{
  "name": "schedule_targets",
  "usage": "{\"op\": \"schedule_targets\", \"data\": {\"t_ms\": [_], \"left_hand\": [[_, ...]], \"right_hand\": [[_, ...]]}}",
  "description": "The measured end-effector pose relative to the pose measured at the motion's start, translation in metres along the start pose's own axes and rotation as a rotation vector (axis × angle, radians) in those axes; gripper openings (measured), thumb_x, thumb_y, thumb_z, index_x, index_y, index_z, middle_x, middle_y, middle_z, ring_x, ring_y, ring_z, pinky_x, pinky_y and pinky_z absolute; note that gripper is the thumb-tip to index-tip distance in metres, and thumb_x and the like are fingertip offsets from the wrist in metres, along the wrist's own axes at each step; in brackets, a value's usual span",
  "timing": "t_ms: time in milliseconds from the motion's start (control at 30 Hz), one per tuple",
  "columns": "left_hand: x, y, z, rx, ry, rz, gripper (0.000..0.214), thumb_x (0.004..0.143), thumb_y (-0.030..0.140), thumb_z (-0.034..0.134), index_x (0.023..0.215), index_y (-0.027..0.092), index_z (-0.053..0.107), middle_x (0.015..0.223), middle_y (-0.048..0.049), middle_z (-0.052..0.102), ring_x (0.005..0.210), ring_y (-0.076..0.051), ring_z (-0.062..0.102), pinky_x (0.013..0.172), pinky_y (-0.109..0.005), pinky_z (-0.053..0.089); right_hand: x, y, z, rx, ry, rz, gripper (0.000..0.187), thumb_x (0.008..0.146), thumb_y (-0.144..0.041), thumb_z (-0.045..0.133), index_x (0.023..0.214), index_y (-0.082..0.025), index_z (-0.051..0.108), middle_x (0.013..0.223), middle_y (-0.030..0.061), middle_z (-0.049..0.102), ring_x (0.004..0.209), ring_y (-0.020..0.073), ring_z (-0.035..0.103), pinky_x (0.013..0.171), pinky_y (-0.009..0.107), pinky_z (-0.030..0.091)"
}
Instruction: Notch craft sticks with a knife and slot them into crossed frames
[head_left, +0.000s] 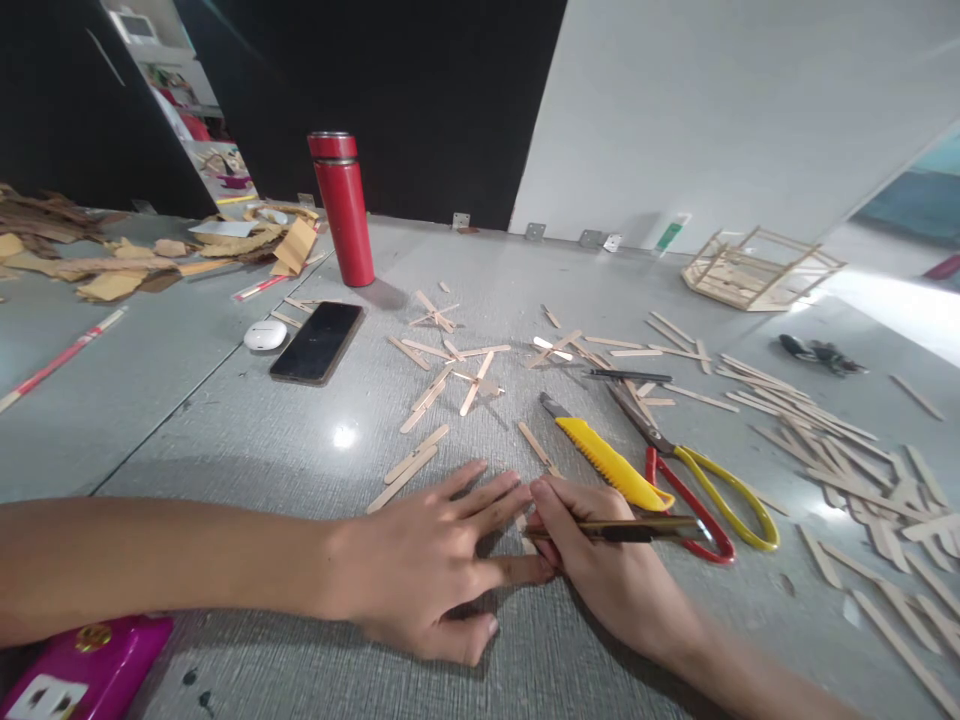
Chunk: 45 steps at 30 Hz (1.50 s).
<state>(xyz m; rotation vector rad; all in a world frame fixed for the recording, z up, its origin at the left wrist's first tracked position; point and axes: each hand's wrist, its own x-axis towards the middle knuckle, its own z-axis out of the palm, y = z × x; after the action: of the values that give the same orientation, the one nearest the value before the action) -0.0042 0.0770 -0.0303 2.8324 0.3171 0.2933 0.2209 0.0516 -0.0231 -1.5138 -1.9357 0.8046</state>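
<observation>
My left hand [439, 560] lies flat on the grey table with its fingers stretched out, pressing down a small wooden stick [527, 543] that is mostly hidden beneath the fingertips. My right hand [600, 570] is closed round a thin dark and gold knife [637, 529], its tip down at the stick right by my left fingertips. A yellow utility cutter [607, 462] and scissors [705, 490] with red and yellow handles lie just beyond my right hand.
Loose wooden sticks [450, 375] are scattered over the table, with a heap [870, 480] at the right. A stick frame model [757, 268], a red flask [343, 208], a black phone [317, 341], a white earbud case [265, 334], cardboard scraps [135, 255] and a pink box [82, 675] are around.
</observation>
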Motion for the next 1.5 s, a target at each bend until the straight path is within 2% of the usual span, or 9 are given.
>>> {"op": "schedule_targets", "data": {"t_ms": [267, 433, 700, 933, 1233, 1500], "left_hand": [[0.0004, -0.0013, 0.0009, 0.015, -0.023, 0.002, 0.067, 0.099, 0.044, 0.052, 0.159, 0.016, 0.039, 0.168, -0.0267, 0.021, 0.156, -0.044, 0.020, 0.125, -0.063, 0.019], [0.0010, -0.0001, 0.0001, 0.027, 0.000, 0.003, 0.068, 0.098, 0.042, 0.056, 0.159, 0.017, 0.040, 0.168, -0.0235, 0.025, 0.156, -0.044, 0.024, 0.126, -0.062, 0.020], [0.0008, 0.0000, 0.0006, 0.014, 0.003, -0.003, 0.066, 0.097, 0.041, 0.056, 0.157, 0.016, 0.043, 0.168, -0.0240, 0.023, 0.156, -0.044, 0.023, 0.126, -0.062, 0.019], [0.0007, -0.0005, 0.0008, -0.005, 0.001, 0.001, 0.065, 0.098, 0.040, 0.054, 0.157, 0.016, 0.042, 0.169, -0.0254, 0.020, 0.156, -0.044, 0.021, 0.125, -0.064, 0.019], [0.0013, 0.0011, 0.0015, 0.000, -0.009, -0.015, 0.066, 0.098, 0.041, 0.054, 0.157, 0.016, 0.042, 0.166, -0.0304, 0.025, 0.156, -0.044, 0.019, 0.126, -0.062, 0.017], [0.0007, -0.0003, 0.0008, 0.003, -0.003, -0.011, 0.066, 0.098, 0.040, 0.056, 0.158, 0.016, 0.042, 0.168, -0.0267, 0.024, 0.156, -0.044, 0.023, 0.126, -0.062, 0.018]], "right_hand": [[-0.0035, 0.0033, 0.0022, 0.061, 0.063, 0.029, 0.051, 0.108, -0.045, 0.041, 0.061, -0.026, 0.045, 0.053, -0.0033, 0.054, 0.048, 0.0155, 0.050, 0.052, 0.032, 0.042], [-0.0014, 0.0029, 0.0032, 0.056, 0.057, 0.018, 0.050, 0.108, -0.044, 0.042, 0.062, -0.025, 0.045, 0.054, -0.0032, 0.055, 0.048, 0.0153, 0.051, 0.053, 0.031, 0.042], [-0.0008, 0.0018, 0.0042, 0.016, 0.051, 0.013, 0.046, 0.107, -0.043, 0.043, 0.064, -0.026, 0.042, 0.054, -0.0031, 0.052, 0.049, 0.0157, 0.046, 0.054, 0.032, 0.039], [-0.0003, -0.0015, 0.0007, 0.023, 0.024, 0.017, 0.048, 0.107, -0.044, 0.040, 0.063, -0.025, 0.043, 0.055, -0.0027, 0.054, 0.050, 0.0153, 0.048, 0.054, 0.031, 0.041], [-0.0018, 0.0038, 0.0047, 0.064, 0.055, 0.034, 0.051, 0.108, -0.045, 0.041, 0.062, -0.025, 0.044, 0.053, -0.0039, 0.054, 0.049, 0.0142, 0.050, 0.054, 0.030, 0.042], [-0.0017, 0.0026, 0.0032, 0.024, 0.024, 0.045, 0.047, 0.106, -0.048, 0.042, 0.065, -0.025, 0.044, 0.058, -0.0019, 0.053, 0.055, 0.0176, 0.047, 0.058, 0.034, 0.039]]}}
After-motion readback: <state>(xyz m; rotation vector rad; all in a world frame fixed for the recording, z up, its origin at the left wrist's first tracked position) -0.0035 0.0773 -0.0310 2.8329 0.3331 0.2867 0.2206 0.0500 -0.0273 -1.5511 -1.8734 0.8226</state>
